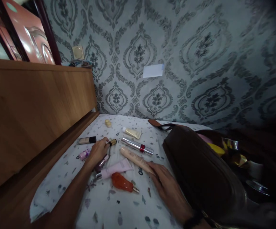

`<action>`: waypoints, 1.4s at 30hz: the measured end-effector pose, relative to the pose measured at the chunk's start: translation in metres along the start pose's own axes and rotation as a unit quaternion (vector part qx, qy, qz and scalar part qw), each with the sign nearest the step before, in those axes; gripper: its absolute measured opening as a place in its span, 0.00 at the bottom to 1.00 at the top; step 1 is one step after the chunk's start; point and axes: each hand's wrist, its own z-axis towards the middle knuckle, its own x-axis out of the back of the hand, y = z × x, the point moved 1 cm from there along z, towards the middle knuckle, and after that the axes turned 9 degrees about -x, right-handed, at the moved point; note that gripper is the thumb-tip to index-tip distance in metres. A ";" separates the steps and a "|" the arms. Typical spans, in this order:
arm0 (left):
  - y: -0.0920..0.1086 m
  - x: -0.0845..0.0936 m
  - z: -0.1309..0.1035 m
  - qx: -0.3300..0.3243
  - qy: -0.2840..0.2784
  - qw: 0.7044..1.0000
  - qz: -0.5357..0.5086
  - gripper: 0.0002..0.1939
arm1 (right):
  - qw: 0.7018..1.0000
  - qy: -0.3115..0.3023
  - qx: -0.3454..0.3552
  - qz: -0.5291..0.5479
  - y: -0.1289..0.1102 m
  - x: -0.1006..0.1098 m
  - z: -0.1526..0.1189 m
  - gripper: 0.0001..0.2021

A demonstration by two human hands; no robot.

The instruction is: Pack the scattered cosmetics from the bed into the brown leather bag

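Note:
My left hand (100, 150) is closed on a small dark tube with a gold cap (113, 142), above the patterned white sheet (119, 203). The fingertips of my right hand (163, 178) touch the lower end of a peach tube (134, 159) lying on the sheet; whether they grip it is unclear. Just above it is a silver tube with a red band (135, 145). A pink tube (115, 169) and an orange bottle (122, 183) lie between my arms. Beside my left hand are a black-capped bottle (86, 140) and a purple-white item (84, 154).
An open dark brown bag (195, 162) with shiny items inside lies at the right. Farther back are a cream tube (132, 132) and small yellowish pieces (107, 123). A wooden cabinet (40, 105) borders the left side, and a patterned wall (140, 95) stands behind.

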 end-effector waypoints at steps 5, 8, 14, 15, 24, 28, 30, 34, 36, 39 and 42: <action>0.005 0.002 -0.006 -0.016 -0.020 1.000 0.010 0.11 | 0.999 -0.005 -0.006 -0.047 0.004 -0.003 0.000 0.17; 0.014 0.009 -0.012 -0.033 -0.019 0.999 0.019 0.10 | 0.997 -0.008 -0.009 -0.071 0.006 -0.005 0.001 0.17; 0.043 0.024 -0.034 -0.129 -0.094 0.986 -0.040 0.07 | 0.997 0.004 0.000 -0.083 0.002 -0.001 0.001 0.16; 0.047 0.023 -0.038 -0.140 -0.117 0.982 -0.050 0.07 | 0.997 0.008 0.000 -0.080 0.002 -0.001 0.001 0.15; 0.047 0.018 -0.053 -0.126 -0.180 0.975 -0.034 0.12 | 0.999 0.041 -0.018 -0.011 0.009 -0.010 0.006 0.16; 0.044 0.025 -0.048 -0.121 -0.211 0.970 -0.009 0.12 | 0.999 0.026 -0.036 0.025 0.005 -0.021 0.021 0.15; 0.043 0.029 -0.042 -0.124 -0.225 0.966 0.006 0.10 | 0.998 0.010 -0.041 0.041 -0.001 -0.027 0.032 0.15; 0.044 0.038 -0.024 -0.137 -0.208 0.968 0.019 0.07 | 0.996 -0.011 -0.059 0.064 -0.012 -0.038 0.051 0.18; 0.043 0.040 -0.012 -0.126 -0.168 0.977 0.027 0.07 | 0.995 -0.017 -0.066 0.074 -0.014 -0.042 0.055 0.18; 0.038 0.041 0.004 -0.085 -0.111 0.989 0.053 0.09 | 0.993 -0.014 -0.058 0.099 -0.011 -0.046 0.053 0.18; 0.029 0.038 0.012 -0.030 -0.074 0.994 0.077 0.13 | 0.992 0.020 -0.048 0.115 -0.004 -0.048 0.048 0.18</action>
